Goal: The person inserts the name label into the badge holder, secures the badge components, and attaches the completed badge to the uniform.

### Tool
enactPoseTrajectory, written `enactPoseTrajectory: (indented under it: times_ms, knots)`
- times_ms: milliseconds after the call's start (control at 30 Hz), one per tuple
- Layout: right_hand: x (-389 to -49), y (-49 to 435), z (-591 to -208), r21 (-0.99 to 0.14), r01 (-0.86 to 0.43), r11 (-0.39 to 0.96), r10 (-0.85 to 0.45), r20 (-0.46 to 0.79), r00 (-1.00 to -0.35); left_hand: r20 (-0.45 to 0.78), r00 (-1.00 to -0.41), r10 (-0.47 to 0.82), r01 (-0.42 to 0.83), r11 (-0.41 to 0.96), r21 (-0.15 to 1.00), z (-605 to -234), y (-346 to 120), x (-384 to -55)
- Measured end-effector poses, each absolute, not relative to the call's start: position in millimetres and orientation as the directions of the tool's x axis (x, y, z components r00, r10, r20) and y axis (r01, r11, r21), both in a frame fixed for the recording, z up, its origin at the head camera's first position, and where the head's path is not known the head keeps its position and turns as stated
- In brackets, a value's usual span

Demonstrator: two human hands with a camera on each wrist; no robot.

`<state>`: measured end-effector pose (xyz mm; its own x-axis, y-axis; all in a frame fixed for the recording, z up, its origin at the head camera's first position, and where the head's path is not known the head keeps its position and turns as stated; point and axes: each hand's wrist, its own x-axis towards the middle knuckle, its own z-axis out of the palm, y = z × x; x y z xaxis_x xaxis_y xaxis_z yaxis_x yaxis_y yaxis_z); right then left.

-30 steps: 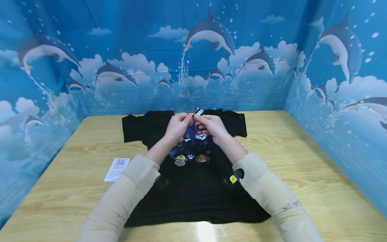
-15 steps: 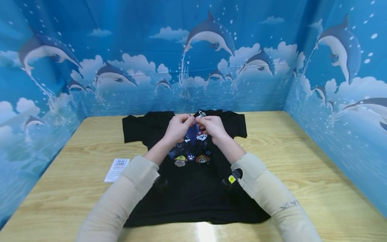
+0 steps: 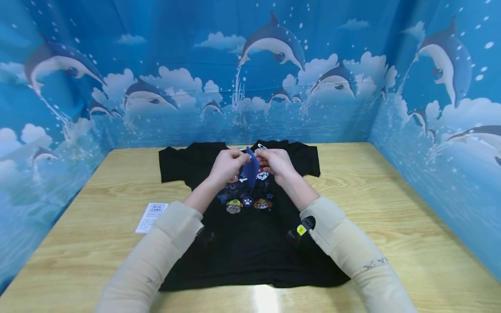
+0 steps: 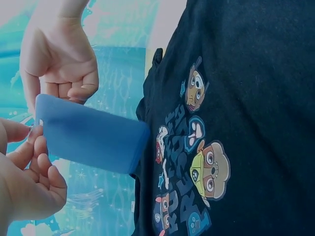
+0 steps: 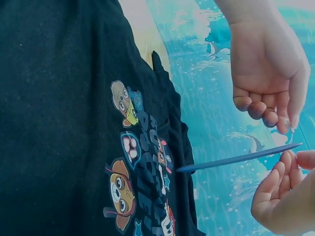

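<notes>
The flat blue holder (image 4: 93,135) is held up, nearly on edge, between the two hands, above the upper part of a black T-shirt (image 3: 250,248). By the left hand (image 3: 228,165), fingers curled in, a small shiny piece (image 5: 292,130) is pinched beside the holder's end. At the fingertips of the right hand (image 3: 278,165), also bent to a pinch, a metal clip (image 3: 261,147) is held; whether the holder is gripped there too cannot be told. Cartoon dogs are printed on the shirt, which is spread over a wooden table (image 3: 391,208). To its left, a white card (image 3: 151,217) is laid. Behind, a dolphin-patterned backdrop (image 3: 195,65) is hung.
</notes>
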<state>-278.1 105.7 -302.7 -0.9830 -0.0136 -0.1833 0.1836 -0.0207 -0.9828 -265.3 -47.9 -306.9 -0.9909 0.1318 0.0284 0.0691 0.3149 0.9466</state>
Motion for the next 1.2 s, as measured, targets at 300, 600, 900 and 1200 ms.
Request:
enactPoseTrajectory:
  times_ms: [300, 600, 900, 1200]
  knots:
    - [-278.0, 105.3, -301.2, -0.985, 0.171, 0.006, -0.057, -0.171, -0.984, 0.028, -0.994, 0.106, 0.067, 0.383, 0.921, -307.6, -45.0, -266.1]
    - [-281.0, 106.7, -300.3, -0.983, 0.167, 0.074, -0.057, -0.171, -0.984, 0.061, -0.992, 0.107, 0.1, 0.407, 0.908, -308.3, -43.1, -266.6]
    - [-280.2, 106.9, -300.2, -0.967, 0.174, 0.184, -0.068, -0.189, -0.98, 0.1, -0.988, 0.116, 0.14, 0.426, 0.894, -310.9, -43.0, -266.2]
    - [-280.7, 107.3, -301.5, -0.964, 0.181, 0.196, -0.058, -0.195, -0.979, 0.185, -0.976, 0.117, 0.218, 0.509, 0.832, -312.9, -41.6, -268.9]
